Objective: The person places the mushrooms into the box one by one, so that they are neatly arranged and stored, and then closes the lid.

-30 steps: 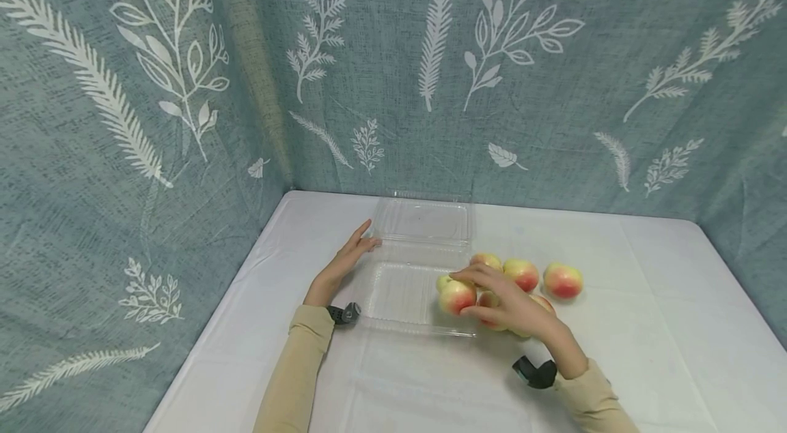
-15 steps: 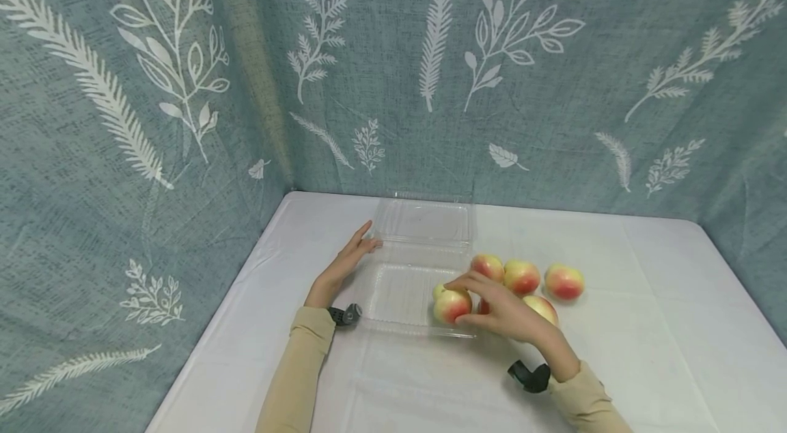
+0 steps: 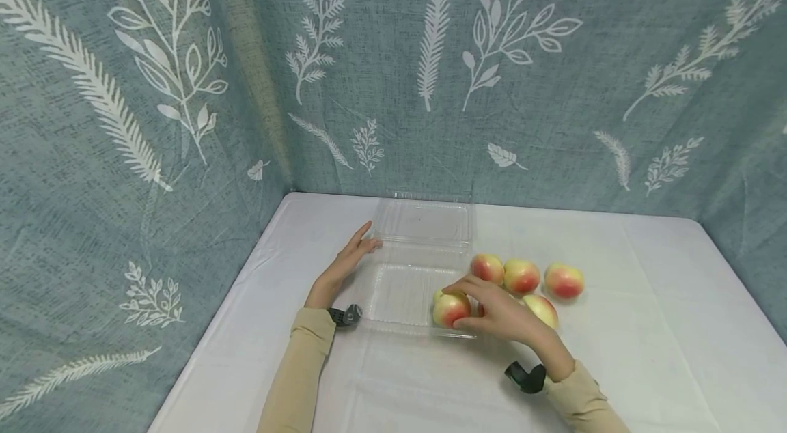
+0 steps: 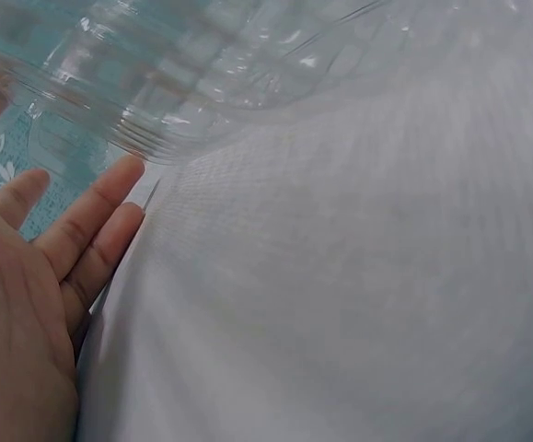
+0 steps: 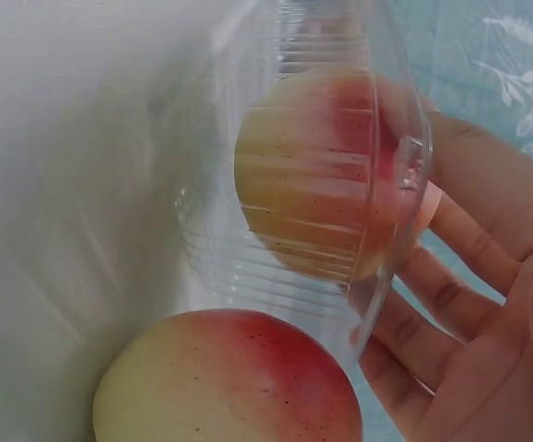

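Note:
My right hand grips a yellow-and-red peach from above, thumb on the near side and fingers on the far side. This peach is low inside the right end of a clear plastic clamshell container. Through the container's ribbed wall the right wrist view shows the held peach, with the fingers reaching over the rim. My left hand lies at the container's left side by the hinge, fingers extended. In the left wrist view the fingertips are right at the clear plastic edge.
The container's lid lies folded back toward the curtain. Several loose peaches sit right of the container, among them a far-right peach and a peach beside my right hand. A white cloth covers the table.
My right hand has moved left and down with the peach, from over the container's right edge to inside it. The left hand has stayed in place.

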Motion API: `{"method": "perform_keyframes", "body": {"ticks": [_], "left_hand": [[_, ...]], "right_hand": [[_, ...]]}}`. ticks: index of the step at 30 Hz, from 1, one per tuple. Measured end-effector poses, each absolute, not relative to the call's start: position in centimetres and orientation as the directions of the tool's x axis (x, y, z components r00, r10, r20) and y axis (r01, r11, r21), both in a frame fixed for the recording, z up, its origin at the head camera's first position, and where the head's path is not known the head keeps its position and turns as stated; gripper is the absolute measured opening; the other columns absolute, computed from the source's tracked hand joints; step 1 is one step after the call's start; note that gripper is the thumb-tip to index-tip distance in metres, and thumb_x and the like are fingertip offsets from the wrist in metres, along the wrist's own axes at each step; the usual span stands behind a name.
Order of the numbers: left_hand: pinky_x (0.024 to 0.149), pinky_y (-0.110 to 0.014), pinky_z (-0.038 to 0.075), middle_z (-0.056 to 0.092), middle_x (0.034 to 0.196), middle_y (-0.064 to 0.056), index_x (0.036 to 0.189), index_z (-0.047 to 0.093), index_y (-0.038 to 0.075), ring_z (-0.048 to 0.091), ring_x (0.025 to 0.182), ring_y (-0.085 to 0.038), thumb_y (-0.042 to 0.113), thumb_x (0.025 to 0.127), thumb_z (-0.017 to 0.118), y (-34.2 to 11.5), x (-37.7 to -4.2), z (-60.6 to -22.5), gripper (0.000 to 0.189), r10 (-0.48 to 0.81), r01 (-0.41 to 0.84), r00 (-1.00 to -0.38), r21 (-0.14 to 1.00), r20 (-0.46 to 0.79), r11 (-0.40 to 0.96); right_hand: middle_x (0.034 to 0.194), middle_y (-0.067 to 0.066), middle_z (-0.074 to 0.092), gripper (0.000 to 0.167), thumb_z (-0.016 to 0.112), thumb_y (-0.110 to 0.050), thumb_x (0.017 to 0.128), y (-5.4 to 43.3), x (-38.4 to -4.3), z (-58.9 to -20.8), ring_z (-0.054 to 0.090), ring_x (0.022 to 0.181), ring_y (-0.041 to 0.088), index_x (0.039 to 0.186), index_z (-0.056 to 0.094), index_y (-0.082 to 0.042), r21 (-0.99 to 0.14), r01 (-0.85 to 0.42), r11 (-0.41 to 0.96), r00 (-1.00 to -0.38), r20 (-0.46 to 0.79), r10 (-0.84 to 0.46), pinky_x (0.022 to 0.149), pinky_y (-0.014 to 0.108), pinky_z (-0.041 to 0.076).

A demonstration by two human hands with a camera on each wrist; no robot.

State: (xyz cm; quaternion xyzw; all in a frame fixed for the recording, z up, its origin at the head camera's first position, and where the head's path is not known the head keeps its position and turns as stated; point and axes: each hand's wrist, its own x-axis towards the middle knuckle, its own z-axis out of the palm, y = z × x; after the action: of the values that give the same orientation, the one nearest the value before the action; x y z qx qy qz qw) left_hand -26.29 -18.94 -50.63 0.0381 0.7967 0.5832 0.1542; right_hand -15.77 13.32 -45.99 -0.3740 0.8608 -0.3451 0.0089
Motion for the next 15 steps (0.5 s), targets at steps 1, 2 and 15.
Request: {"method": "perform_keyframes", "body": {"ticks": [1, 2, 15], "left_hand": [[0.108, -0.063, 0.006, 0.044, 0.141, -0.012, 0.149, 0.01, 0.032, 0.032, 0.133, -0.032, 0.041, 0.098, 0.041, -18.92, -26.26, -50.64, 0.06, 0.234, -0.122, -0.951, 0.941, -0.202, 0.317], [0.107, -0.064, 0.006, 0.043, 0.141, -0.012, 0.149, 0.011, 0.033, 0.032, 0.134, -0.033, 0.041, 0.098, 0.041, -18.92, -26.26, -50.7, 0.06, 0.231, -0.123, -0.952, 0.941, -0.201, 0.315], [0.109, -0.06, 0.008, 0.046, 0.139, -0.013, 0.15, 0.01, 0.029, 0.034, 0.132, -0.032, 0.038, 0.099, 0.04, -18.84, -26.21, -50.34, 0.06, 0.246, -0.108, -0.95, 0.942, -0.192, 0.318]], "right_hand": [[0.114, -0.009, 0.058, 0.046, 0.074, -0.032, 0.079, 13.26, -15.78, -46.02, 0.054, 0.073, 0.014, 0.119, 0.058, -0.017, -0.588, -0.644, 0.489, -0.719, 0.247, -0.65, 0.064, 0.019, 0.045], [0.113, -0.009, 0.058, 0.046, 0.074, -0.032, 0.078, 13.18, -15.78, -46.03, 0.054, 0.075, 0.012, 0.119, 0.059, -0.016, -0.576, -0.649, 0.497, -0.718, 0.25, -0.649, 0.065, 0.019, 0.045], [0.11, -0.006, 0.062, 0.044, 0.075, -0.033, 0.076, 12.94, -15.99, -46.53, 0.056, 0.101, 0.011, 0.114, 0.062, -0.014, -0.469, -0.696, 0.544, -0.703, 0.286, -0.652, 0.088, 0.034, 0.044]]}}
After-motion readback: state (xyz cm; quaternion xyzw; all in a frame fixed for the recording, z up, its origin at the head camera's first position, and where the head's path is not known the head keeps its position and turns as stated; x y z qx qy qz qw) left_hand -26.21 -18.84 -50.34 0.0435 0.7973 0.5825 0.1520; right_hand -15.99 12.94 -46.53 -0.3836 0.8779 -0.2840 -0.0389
